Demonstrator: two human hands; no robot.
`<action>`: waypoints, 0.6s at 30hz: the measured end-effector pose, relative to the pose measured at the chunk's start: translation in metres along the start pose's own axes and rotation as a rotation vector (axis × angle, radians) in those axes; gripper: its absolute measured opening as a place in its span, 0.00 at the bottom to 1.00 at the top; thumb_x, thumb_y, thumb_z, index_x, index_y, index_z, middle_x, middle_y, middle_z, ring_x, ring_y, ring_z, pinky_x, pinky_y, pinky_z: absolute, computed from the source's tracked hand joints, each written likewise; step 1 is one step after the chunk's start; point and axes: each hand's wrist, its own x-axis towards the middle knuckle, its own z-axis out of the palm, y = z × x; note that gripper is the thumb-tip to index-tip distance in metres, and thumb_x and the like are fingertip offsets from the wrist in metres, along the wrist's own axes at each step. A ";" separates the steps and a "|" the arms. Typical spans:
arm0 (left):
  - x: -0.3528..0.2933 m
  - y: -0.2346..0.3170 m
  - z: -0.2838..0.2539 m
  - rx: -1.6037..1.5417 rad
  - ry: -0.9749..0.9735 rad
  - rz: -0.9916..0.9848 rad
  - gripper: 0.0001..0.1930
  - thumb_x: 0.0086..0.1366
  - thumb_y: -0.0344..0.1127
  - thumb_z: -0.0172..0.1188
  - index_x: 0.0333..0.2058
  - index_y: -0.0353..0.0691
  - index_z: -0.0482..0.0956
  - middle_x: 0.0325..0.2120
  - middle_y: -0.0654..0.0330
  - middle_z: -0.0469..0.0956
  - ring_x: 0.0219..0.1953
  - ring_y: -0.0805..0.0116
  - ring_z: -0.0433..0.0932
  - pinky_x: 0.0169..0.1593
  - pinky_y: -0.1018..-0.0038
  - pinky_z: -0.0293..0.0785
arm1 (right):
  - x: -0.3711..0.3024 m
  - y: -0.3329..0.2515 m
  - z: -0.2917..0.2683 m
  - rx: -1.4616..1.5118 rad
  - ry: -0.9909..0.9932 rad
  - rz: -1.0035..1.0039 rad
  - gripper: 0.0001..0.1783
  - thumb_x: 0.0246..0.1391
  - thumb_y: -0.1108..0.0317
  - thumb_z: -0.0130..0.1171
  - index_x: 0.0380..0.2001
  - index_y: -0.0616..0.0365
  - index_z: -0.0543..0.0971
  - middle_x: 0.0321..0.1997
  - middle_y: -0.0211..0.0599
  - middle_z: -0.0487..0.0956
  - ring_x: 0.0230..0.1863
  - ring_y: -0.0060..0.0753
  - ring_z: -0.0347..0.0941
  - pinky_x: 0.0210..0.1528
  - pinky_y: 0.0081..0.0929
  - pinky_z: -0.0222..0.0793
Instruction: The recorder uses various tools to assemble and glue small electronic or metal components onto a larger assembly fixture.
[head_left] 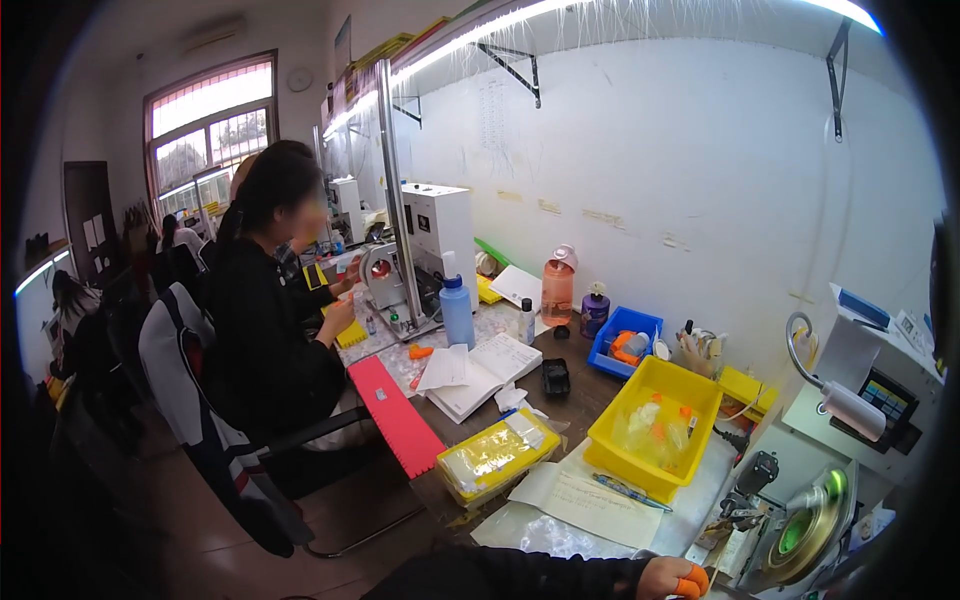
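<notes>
My left hand (672, 577) is at the bottom edge, coming out of a dark sleeve (530, 574), with orange finger cots on its fingers. Those fingers are curled together; what they hold, if anything, is too small and cut off to name. A thin pale stick-like piece (712, 578) shows just beside the fingertips. To the right of the hand stands a machine with a round disc (797, 530) lit green at its centre. My right hand is out of the picture.
A yellow bin (600, 452) holds clear bags with orange pieces. Nearby are a paper sheet (590, 505) with a pen (632, 492), a yellow wrapped box (500, 455), a blue tray (655, 325) and bottles. A co-worker (265, 310) sits at left by a machine. A white lamp (850, 408) juts out at right.
</notes>
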 end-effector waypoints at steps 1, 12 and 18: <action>0.000 0.001 0.001 0.021 -0.002 -0.007 0.02 0.49 0.25 0.54 0.20 0.35 0.71 0.21 0.52 0.72 0.22 0.59 0.72 0.24 0.73 0.69 | -0.002 0.002 0.001 0.035 -0.005 0.009 0.17 0.44 0.69 0.47 0.38 0.68 0.67 0.34 0.54 0.69 0.35 0.54 0.64 0.41 0.40 0.58; -0.002 0.000 -0.002 0.059 -0.015 0.032 0.03 0.49 0.25 0.53 0.20 0.35 0.71 0.20 0.52 0.72 0.21 0.59 0.72 0.24 0.72 0.69 | 0.002 -0.013 -0.001 0.081 0.085 0.195 0.15 0.47 0.69 0.46 0.37 0.66 0.70 0.31 0.53 0.71 0.32 0.49 0.67 0.38 0.36 0.62; -0.009 -0.007 0.005 0.025 -0.082 -0.091 0.03 0.50 0.26 0.54 0.19 0.36 0.71 0.20 0.53 0.72 0.22 0.60 0.72 0.24 0.73 0.69 | -0.001 -0.012 0.000 0.097 0.190 0.272 0.15 0.47 0.68 0.46 0.37 0.66 0.70 0.30 0.52 0.72 0.31 0.47 0.67 0.36 0.35 0.63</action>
